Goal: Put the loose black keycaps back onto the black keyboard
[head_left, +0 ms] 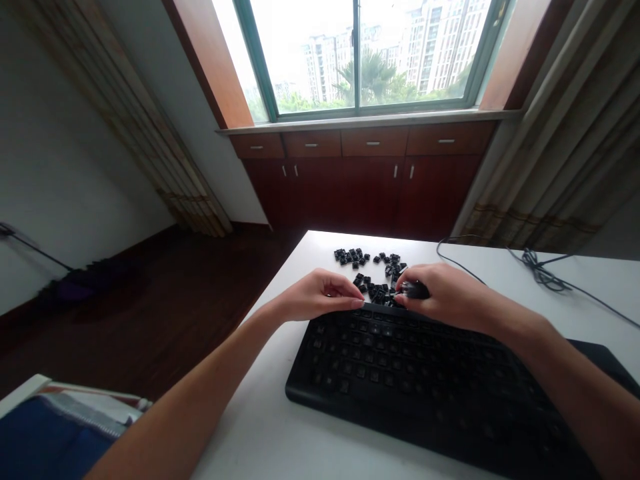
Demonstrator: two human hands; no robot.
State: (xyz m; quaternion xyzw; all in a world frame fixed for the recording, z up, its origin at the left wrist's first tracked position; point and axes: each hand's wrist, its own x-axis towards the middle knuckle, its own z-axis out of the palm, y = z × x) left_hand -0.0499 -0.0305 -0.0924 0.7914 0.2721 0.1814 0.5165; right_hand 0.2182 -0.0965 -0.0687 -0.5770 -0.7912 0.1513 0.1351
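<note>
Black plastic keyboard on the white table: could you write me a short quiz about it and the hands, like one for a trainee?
1. True or false: small loose black pieces lie in uneven clusters on the white tabletop.
2. What does the right hand hold? A) a white cup B) a small dark rounded object C) a red pen
3. Near which long edge of the black plastic keyboard is the left hand?

Key: 1. True. 2. B. 3. The far edge.
</note>
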